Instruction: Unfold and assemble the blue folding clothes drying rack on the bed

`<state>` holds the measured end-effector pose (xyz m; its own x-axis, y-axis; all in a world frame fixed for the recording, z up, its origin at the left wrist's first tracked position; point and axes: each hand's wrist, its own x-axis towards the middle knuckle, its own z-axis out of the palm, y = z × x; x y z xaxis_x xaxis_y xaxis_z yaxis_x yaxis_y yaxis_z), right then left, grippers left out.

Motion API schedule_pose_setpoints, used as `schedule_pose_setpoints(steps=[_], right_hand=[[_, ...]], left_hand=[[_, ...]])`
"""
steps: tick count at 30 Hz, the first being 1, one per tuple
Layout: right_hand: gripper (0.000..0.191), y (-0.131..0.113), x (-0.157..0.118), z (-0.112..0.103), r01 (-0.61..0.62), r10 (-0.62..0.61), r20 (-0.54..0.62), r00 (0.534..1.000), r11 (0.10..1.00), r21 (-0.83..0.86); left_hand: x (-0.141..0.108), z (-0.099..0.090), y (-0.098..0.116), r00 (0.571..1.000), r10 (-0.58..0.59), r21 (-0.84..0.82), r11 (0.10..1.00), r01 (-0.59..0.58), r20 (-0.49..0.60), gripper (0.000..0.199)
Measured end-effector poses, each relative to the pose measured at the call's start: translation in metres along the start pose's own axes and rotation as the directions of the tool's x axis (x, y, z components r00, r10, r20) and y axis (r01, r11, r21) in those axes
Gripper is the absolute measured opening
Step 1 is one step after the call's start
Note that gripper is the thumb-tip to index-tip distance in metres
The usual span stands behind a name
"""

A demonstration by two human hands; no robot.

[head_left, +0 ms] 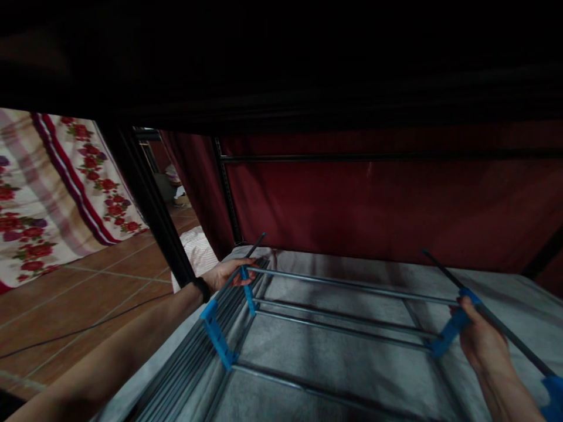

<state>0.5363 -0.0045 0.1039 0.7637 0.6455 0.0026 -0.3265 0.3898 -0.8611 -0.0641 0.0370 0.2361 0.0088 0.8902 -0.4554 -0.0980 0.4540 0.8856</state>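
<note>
A partly built rack of grey metal tubes (352, 286) and blue plastic connectors (217, 337) stands on a grey-covered surface. At its far left corner, my left hand (229, 273), with a dark band at the wrist, is closed round another blue connector (248, 293) and its tube. My right hand (481, 337) grips the blue connector (451, 334) at the right, thumb on top. Long tubes run between the two sides, and a slanting tube (444, 269) pokes out beyond my right hand. One more blue connector (553, 390) is cut off at the right edge.
A bundle of several loose tubes (189, 357) lies on the grey sheet (329, 375) at the left. Dark metal posts (153, 205) and a low dark overhang surround the space. Behind hangs a red curtain (352, 205). Flowered cloth (88, 193) and a cable (101, 321) are leftward.
</note>
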Motion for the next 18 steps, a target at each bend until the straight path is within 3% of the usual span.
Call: schedule_pose_setpoints(steps=[5,12,18], right_hand=[[0.03,0.0004,0.0011,-0.0011,0.0,0.0,0.005,1.0,1.0,0.003],[0.034,0.0005,0.0011,-0.0013,0.006,-0.006,0.002,1.0,1.0,-0.014],[0.035,0.0047,0.0036,-0.0029,0.01,-0.01,0.002,1.0,1.0,-0.01]], left_hand=[[-0.0043,0.0081,0.0033,0.998,0.001,0.049,0.999,0.002,-0.07,0.024],[-0.0032,0.0077,0.0024,0.996,-0.002,0.052,0.999,0.006,-0.089,0.026],[-0.0024,0.0047,0.0042,1.0,0.008,0.07,0.998,-0.007,-0.021,0.031]])
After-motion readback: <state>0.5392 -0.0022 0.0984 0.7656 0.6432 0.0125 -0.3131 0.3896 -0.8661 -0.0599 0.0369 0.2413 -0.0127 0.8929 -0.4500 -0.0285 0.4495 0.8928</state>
